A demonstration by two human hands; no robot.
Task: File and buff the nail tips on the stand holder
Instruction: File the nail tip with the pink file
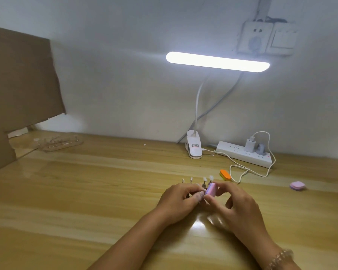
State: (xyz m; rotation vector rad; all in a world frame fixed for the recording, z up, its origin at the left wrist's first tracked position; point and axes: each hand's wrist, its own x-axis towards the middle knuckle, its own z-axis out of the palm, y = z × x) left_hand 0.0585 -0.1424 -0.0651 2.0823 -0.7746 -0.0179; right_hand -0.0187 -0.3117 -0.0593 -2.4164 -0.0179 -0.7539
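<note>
Low in the middle of the frame, both hands meet over the table [86, 191]. The left hand [180, 199] has its fingers curled. Its thumb and forefinger pinch a small pale tip [202, 191], which is mostly hidden between them. The right hand [236, 205] grips a pink block [211, 190] between thumb and fingers, and the other fingers are loosely bent below it. The block's left face is pressed against the pinched tip. A bead bracelet [279, 258] circles the right wrist at the lower right.

Just above the hands, four nail tips [204, 179] stand upright on thin stems in a row. Their stand is hidden behind the fingers.

Right of the tips lies an orange buffer [225, 174], and well apart, at the right edge, a pink pad [297, 185]. Above them a white power strip [244, 155] lies along the wall with a charger [250, 145] plugged in, and its cable loops down near the orange buffer. Left of the strip a white lamp clip [193, 147] sits on the table. Its neck rises to a lit lamp bar [218, 61] in the upper middle. A wall socket [255, 38] is at the upper right. Cardboard [21, 84] fills the upper left, and a clear holder [61, 142] lies on the table beside its lower edge.
</note>
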